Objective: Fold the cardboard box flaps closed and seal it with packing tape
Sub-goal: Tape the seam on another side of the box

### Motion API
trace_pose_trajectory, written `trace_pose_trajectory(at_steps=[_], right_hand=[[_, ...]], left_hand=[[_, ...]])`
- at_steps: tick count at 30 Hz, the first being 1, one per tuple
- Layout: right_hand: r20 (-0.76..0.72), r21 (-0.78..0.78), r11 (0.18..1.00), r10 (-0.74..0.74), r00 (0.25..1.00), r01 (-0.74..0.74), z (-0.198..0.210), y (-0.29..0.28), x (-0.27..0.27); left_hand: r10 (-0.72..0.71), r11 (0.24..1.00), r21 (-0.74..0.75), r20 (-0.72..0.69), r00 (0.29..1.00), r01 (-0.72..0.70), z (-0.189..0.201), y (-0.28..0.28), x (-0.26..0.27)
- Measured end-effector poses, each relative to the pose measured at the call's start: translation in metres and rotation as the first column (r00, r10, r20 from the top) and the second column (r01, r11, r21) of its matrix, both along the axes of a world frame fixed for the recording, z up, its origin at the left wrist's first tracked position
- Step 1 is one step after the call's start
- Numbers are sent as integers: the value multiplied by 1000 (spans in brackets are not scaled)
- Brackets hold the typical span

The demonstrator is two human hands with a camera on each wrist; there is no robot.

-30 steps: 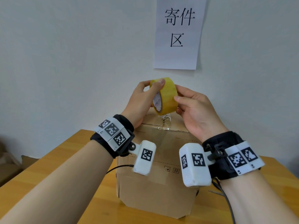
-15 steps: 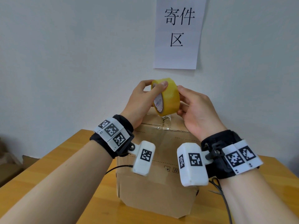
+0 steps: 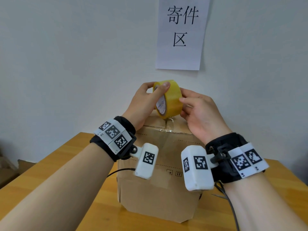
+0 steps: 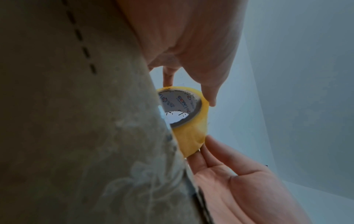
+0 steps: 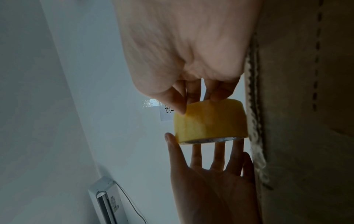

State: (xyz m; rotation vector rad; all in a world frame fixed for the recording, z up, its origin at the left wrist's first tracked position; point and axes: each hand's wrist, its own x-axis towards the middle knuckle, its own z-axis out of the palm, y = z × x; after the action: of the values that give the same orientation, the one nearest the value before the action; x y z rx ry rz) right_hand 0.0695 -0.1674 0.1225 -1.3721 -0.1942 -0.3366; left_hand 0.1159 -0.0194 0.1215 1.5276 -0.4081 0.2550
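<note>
The yellow packing tape roll (image 3: pixel 172 100) hangs upright just above the far top edge of the closed cardboard box (image 3: pixel 158 177). My left hand (image 3: pixel 155 91) grips the roll, thumb on its top rim and fingers behind it. My right hand (image 3: pixel 189 107) pinches the roll's outer band from the right with thumb and fingertips. Clear tape (image 3: pixel 168 126) lies wrinkled along the box's top seam. In the left wrist view the roll (image 4: pixel 191 133) shows beside the box (image 4: pixel 76 121). The right wrist view shows the roll (image 5: pixel 208 122) between both hands.
The box stands on a wooden table (image 3: pixel 55 177) against a white wall. A paper sign (image 3: pixel 181 34) hangs on the wall above the roll. A black cable (image 3: pixel 230 204) trails from my right wrist. A white wall unit (image 5: pixel 107 201) shows in the right wrist view.
My right fingertips have shifted along the roll's outer band. The roll has turned slightly in my hands and stays just above the box top.
</note>
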Motion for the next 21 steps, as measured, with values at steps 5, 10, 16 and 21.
trace_pose_trajectory(at_steps=[5, 10, 16, 21], right_hand=[[22, -13, 1000, -2, 1000, 2, 1, 1, -4], [-10, -4, 999, -52, 999, 52, 2, 4, -6], [17, -67, 996, -53, 998, 54, 1, 4, -7], [22, -199, 978, -65, 998, 68, 1, 10, -8]], left_hand=[[6, 1000, 1, -7, 1000, -6, 0, 0, -1], [-29, 999, -45, -13, 1000, 28, 5, 1, -8], [-44, 999, -2, 7, 999, 44, 11, 2, -19], [-59, 998, -29, -77, 995, 57, 11, 3, -17]])
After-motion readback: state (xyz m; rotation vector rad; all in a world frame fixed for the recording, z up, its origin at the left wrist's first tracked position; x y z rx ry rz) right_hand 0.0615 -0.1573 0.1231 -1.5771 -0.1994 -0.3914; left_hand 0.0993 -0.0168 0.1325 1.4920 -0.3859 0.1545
